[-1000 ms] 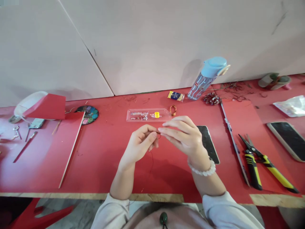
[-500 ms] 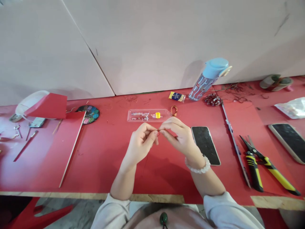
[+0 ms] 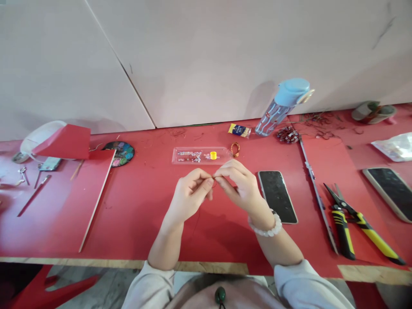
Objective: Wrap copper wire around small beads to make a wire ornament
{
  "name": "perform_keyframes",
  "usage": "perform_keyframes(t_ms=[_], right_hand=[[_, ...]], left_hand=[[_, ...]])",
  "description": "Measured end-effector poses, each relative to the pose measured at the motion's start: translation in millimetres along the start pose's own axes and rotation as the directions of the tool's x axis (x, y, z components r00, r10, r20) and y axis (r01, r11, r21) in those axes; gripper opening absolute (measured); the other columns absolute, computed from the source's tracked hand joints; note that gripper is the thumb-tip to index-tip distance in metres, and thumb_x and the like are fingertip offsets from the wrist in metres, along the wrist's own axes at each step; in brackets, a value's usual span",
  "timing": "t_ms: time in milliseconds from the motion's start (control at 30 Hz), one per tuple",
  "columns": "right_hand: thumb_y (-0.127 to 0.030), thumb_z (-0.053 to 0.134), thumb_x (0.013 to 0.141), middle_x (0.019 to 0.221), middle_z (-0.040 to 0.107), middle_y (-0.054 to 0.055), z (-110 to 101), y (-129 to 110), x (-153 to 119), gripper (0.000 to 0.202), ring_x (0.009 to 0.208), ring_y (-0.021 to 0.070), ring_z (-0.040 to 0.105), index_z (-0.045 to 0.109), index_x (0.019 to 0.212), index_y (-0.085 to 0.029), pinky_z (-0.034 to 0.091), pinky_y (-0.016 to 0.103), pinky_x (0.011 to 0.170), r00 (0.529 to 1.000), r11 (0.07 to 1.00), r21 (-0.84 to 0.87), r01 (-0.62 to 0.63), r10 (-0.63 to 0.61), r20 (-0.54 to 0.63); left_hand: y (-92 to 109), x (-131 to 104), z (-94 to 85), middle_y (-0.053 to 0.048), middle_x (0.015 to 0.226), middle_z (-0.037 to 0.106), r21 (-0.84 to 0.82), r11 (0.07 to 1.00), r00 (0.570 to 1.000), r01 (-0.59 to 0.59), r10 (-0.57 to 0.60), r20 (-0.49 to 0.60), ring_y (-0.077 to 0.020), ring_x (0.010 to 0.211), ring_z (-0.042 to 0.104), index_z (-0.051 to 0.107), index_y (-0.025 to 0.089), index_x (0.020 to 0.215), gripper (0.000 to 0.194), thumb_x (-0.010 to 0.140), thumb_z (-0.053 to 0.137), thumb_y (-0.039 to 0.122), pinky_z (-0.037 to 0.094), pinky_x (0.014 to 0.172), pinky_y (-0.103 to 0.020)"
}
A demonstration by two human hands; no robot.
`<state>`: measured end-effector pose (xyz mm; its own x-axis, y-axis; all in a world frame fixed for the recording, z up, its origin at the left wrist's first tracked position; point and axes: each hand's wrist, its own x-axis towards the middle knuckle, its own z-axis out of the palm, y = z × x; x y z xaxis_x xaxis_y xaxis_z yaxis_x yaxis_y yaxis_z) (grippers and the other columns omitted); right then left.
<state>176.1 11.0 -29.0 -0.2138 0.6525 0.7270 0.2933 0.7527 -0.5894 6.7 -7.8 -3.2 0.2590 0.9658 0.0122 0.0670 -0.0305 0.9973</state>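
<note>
My left hand (image 3: 192, 193) and my right hand (image 3: 238, 183) meet fingertip to fingertip above the red table. Both pinch a thin red cord (image 3: 214, 183), which makes a small loop between the fingers; a fine strand seems to hang below. Just beyond the fingers lies a clear plastic tray (image 3: 174, 156) holding small beads (image 3: 189, 157) and a yellow cap (image 3: 213, 155). A braided orange-brown ring of cord (image 3: 236, 149) rests at the tray's right end. Around my right wrist is a bracelet of white beads (image 3: 269, 226).
To the right lie a phone (image 3: 278, 196), yellow-and-black shears (image 3: 354, 219) on a red board, and a second phone (image 3: 391, 191). A blue-lidded bottle (image 3: 283, 106) stands by the wall beside a small packet (image 3: 239, 130). At left are a red board (image 3: 80, 201) and a dark round palette (image 3: 120, 153).
The two hands stay almost in place, fingertips slightly closer together. My right wrist has shifted a little to the left. The cord loop between the fingers has changed shape slightly.
</note>
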Motion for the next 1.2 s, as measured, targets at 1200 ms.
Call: perform_keyframes(t_ms=[1200], right_hand=[[-0.015, 0.067, 0.09, 0.097, 0.064, 0.008, 6.3, -39.3, -3.1, 0.018, 0.092, 0.025, 0.06, 0.071, 0.106, -0.025, 0.054, 0.044, 0.078, 0.977, 0.947, -0.316, -0.067, -0.002, -0.214]], left_hand=[[-1.5, -14.3, 6.5, 0.001, 0.072, 0.065, 0.285, 0.929, 0.949, -0.238, 0.284, -0.134, -0.0107, 0.062, 0.064, 0.061, 0.023, 0.095, 0.026, 0.104, 0.051, 0.044, 0.052, 0.059, -0.021]])
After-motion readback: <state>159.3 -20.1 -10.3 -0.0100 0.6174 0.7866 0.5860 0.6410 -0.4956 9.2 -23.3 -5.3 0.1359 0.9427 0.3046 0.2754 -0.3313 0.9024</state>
